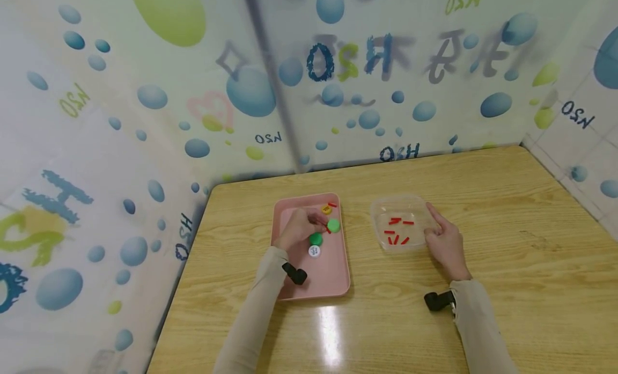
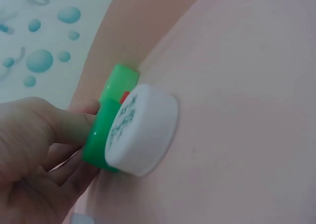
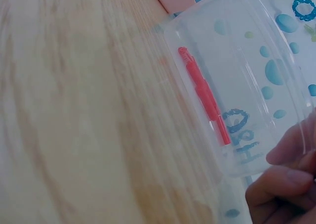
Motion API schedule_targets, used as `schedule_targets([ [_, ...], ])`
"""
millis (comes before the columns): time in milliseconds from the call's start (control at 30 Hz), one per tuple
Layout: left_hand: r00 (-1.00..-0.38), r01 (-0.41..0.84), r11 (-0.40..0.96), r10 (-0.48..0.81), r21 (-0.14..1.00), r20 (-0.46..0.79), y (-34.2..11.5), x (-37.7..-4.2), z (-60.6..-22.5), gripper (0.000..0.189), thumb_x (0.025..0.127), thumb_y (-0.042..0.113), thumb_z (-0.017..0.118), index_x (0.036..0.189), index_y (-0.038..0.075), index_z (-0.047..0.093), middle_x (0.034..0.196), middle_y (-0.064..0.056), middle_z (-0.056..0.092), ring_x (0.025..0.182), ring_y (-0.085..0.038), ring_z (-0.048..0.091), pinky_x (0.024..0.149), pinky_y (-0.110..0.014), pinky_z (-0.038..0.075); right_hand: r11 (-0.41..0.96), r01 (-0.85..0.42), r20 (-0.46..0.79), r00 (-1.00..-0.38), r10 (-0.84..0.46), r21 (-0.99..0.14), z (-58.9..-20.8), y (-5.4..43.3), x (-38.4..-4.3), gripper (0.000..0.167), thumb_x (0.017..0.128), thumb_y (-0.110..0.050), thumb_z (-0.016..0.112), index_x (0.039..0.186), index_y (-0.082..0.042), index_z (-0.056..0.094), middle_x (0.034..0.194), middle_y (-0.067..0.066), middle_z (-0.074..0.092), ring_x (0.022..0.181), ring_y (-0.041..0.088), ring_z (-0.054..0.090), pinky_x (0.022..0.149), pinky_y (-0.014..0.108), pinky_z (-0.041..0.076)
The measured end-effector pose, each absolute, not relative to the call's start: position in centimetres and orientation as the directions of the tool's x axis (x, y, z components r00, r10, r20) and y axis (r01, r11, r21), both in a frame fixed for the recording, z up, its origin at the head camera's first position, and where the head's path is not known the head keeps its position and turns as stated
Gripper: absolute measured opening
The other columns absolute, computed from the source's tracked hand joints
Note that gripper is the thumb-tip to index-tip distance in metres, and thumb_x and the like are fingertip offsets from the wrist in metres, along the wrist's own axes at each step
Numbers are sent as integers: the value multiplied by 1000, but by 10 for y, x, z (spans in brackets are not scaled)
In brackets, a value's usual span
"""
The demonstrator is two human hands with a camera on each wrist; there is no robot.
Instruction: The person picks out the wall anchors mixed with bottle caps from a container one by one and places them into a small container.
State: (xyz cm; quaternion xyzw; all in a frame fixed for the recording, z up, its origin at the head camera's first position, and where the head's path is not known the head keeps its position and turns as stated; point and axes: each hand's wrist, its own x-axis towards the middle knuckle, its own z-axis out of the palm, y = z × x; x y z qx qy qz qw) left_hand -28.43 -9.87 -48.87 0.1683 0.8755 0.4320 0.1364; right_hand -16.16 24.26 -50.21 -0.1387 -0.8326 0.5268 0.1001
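My left hand (image 1: 303,226) reaches into a pink tray (image 1: 323,280), its thumb and fingers pinching a short red stick (image 1: 328,230). Around the fingertips lie a light green bottle cap (image 1: 333,225), a darker green cap (image 1: 316,239) and a white cap (image 1: 314,251) with print. In the left wrist view the dark green cap (image 2: 98,135) partly hides the fingertips. My right hand (image 1: 445,244) grips the right rim of a clear plastic container (image 1: 383,205), thumb on the near side. Several red sticks (image 1: 396,220) are scattered on the container's bottom.
A yellow cap (image 1: 326,209) and another red stick (image 1: 332,205) lie in the tray's far right corner. Tray and container stand side by side on a wooden table (image 1: 512,245). A patterned curtain (image 1: 425,89) hangs behind the table's far edge.
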Motion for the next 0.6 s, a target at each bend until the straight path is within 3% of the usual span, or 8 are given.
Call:
schedule_targets([
  [600,-876,271,621,476,735,-79,-99,-282,-486,6,93,3,72,93,9,74,88,-2,71,78,-11,62,75,-22,53,405,117,25,-944,328,-907,-504,244,-162,69,90,-1,48,155,-23,42,49,-14,29,42,5,26,41,23,28],
])
